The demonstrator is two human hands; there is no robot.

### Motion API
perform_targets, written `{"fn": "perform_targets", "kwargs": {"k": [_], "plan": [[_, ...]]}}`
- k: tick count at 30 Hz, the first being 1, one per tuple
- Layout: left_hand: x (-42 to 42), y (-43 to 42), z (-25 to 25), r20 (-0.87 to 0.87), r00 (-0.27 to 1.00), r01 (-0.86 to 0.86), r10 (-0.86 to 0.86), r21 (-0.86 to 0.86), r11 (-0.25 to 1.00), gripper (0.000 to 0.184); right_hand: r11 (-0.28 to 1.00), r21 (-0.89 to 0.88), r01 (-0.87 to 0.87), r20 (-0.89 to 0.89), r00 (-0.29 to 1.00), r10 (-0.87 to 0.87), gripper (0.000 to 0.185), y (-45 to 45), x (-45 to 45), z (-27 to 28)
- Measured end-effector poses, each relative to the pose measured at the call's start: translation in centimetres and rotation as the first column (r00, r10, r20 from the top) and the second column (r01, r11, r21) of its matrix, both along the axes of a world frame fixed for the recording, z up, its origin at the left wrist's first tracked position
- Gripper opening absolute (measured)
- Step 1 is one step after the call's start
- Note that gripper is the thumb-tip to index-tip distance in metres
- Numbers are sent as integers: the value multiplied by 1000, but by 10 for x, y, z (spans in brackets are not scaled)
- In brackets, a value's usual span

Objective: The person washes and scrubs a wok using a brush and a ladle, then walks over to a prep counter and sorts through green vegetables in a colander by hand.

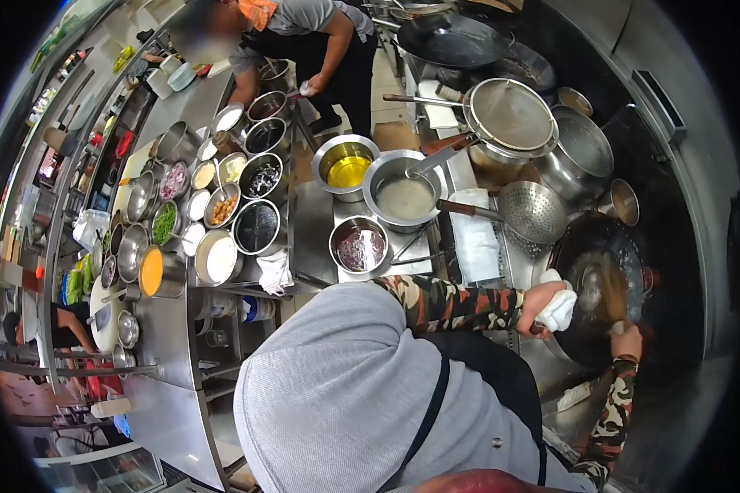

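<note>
My left hand (541, 306) is closed around a folded white cloth (558, 310) at the near rim of a dark wok (588, 349). The cloth hides whatever part of the wok lies under it. Lower down, my right hand (626, 342) grips a light-brown wok brush (610, 297), whose head is smeared by motion inside the wok. Some liquid shows in the wok's bottom. Beside the wok lies a perforated strainer (533, 212) with a wooden handle.
Pots of yellow oil (348, 171), cloudy liquid (405, 199) and dark red sauce (359, 249) stand to my left. A round sieve (512, 115) rests on a pot. Behind me, a steel counter (166, 370) carries several ingredient containers. A co-worker (304, 49) bends over that counter's far end.
</note>
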State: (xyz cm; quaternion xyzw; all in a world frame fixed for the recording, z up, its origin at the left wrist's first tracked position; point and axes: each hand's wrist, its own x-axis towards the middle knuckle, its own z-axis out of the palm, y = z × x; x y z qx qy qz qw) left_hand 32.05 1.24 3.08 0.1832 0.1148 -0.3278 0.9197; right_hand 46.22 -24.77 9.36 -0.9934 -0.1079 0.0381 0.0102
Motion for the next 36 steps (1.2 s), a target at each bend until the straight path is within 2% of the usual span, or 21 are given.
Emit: {"fn": "perform_targets", "kwargs": {"k": [1,4,6,8,10,12,14,16,18,19,20,22,23,24,26,28,30,31,33,34,36], "plan": [[3,2,3,-3,1000,10,-10,-6,1000,29,981,95,-169,-122,976,180,40,-9,2,-13],[1,4,-1,-75,997,3,-4,-16,1000,28,966,-260,-12,-92,996,-12,55,-11,5,-27],[2,5,-9,-46,999,7,-9,-29,1000,28,996,-78,54,-61,996,-59,60,-20,20,-23],[1,7,-1,-129,992,-5,1,-33,999,29,997,-1,82,-59,995,-82,64,2,-5,-6],[2,7,-7,-41,999,0,-1,-29,1000,29,994,70,-79,-304,948,97,66,-17,1,-24],[-6,4,-6,388,917,-166,96,150,975,29,986,-165,-21,-142,990,-3,58,-25,2,-30],[-5,5,8,-68,998,-3,11,117,993,30,987,-121,105,-9,994,-107,55,-25,16,-22],[-4,6,4,-69,997,-17,21,54,998,30,981,-122,150,40,988,-146,53,-21,13,-13],[-2,8,-1,-61,998,-13,10,-51,999,31,993,106,-50,-225,972,73,48,-22,6,-10],[-3,10,-3,-64,998,-12,10,-39,999,31,979,104,-174,-273,942,196,44,-48,22,-44],[-2,10,-4,-36,999,17,-20,-73,997,31,978,114,-173,-273,941,198,44,-41,16,-39],[0,15,-3,10,999,42,-42,-101,994,32,971,-234,41,-56,997,-56,43,-20,12,-12],[1,15,-3,-53,997,54,-64,-173,983,32,983,-155,93,46,995,-87,44,-28,25,-22],[1,13,-3,-121,988,65,-97,-251,966,33,983,-160,92,48,995,-86,44,-24,25,-21],[2,12,2,-117,989,54,-87,-262,964,34,997,8,74,7,997,-74,44,-9,14,-15],[0,11,4,-170,980,45,-100,-298,953,37,961,18,-277,-170,946,276,50,-23,22,-51],[8,11,-9,-69,988,97,-141,-439,893,39,987,-156,-47,-75,997,35,49,6,6,-28],[8,12,-6,-118,987,60,-111,-369,927,39,985,-162,-51,-66,997,41,49,13,9,-23],[-1,14,10,-191,981,-15,-41,-280,960,39,977,-117,180,65,983,-173,56,20,15,-18],[1,13,12,-184,982,-22,-31,-280,960,39,978,-117,172,72,984,-164,56,17,18,-20],[1,11,9,-154,986,11,-64,-324,946,38,967,53,-248,-167,953,253,44,10,14,-35]]}}
